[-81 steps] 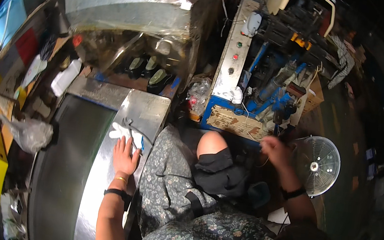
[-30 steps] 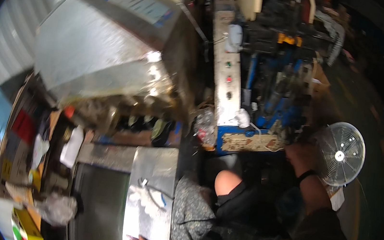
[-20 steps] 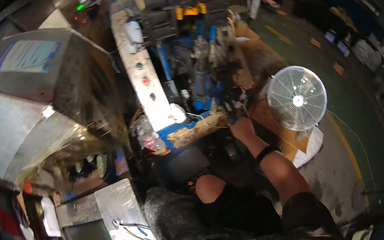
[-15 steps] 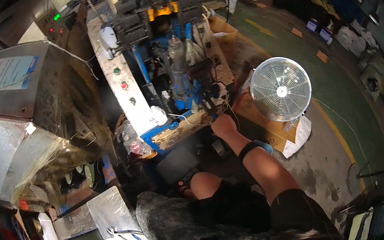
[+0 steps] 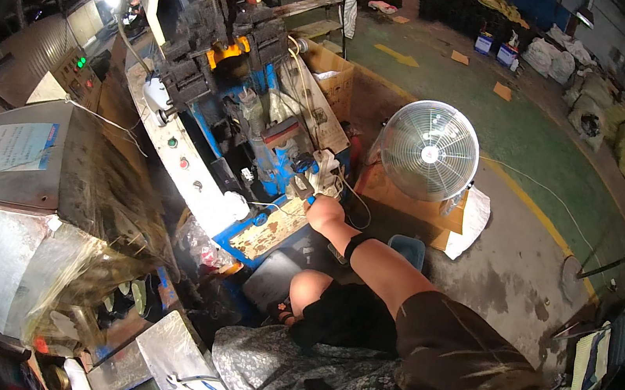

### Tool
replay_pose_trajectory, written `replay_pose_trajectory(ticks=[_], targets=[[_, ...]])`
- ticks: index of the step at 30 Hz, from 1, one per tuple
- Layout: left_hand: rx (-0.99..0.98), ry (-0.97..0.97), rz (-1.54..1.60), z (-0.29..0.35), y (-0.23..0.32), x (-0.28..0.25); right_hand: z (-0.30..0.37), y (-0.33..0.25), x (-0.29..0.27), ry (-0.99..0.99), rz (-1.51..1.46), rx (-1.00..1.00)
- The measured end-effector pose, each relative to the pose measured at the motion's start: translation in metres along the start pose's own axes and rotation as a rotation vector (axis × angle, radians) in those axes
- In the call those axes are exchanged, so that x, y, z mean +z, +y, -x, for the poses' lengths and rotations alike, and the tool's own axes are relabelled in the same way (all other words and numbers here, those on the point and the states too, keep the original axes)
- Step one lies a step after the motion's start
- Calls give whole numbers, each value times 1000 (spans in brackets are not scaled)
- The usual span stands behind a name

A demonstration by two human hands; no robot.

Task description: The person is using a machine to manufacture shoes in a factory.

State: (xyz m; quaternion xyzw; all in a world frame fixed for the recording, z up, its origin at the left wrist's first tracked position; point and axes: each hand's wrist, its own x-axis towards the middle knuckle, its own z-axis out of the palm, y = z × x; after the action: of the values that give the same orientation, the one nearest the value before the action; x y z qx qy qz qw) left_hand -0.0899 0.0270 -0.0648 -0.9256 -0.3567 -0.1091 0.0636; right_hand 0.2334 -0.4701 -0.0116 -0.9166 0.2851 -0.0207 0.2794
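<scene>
My right hand (image 5: 323,212) reaches forward to the front corner of a blue press machine (image 5: 272,170), by its worn wooden-looking table edge (image 5: 274,228). The fingers curl against that edge next to a small blue part and a white socket block (image 5: 325,171); whether they hold anything is hidden. A black band (image 5: 354,245) sits on the wrist. My left hand is out of view. My knee (image 5: 308,289) and patterned clothing fill the lower middle.
A white control strip with buttons (image 5: 176,155) runs down the machine's left side. A round floor fan (image 5: 429,150) stands on cardboard at the right. A grey metal cabinet (image 5: 23,173) is on the left, and a steel tray with small tools (image 5: 183,371) lies below.
The view has swung from the steel tray up and right to the machine and fan. My left hand has left the picture. My right hand has reached forward to the machine's front corner.
</scene>
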Motion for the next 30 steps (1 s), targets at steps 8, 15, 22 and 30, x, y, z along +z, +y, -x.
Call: replay_pose_trajectory(ticks=[8, 15, 22, 30], targets=[[-8, -35, 14, -2, -3, -2, 15, 1, 5, 235, -81, -123], [-27, -39, 28, 1, -13, -1, 8, 6, 6, 165, -66, -117], [-176, 3, 74, 27, -52, -18, 15, 6, -6, 51, -66, -158], [-444, -288, -14, 42, -99, -29, 10, 19, -3, 159, 348, -371]])
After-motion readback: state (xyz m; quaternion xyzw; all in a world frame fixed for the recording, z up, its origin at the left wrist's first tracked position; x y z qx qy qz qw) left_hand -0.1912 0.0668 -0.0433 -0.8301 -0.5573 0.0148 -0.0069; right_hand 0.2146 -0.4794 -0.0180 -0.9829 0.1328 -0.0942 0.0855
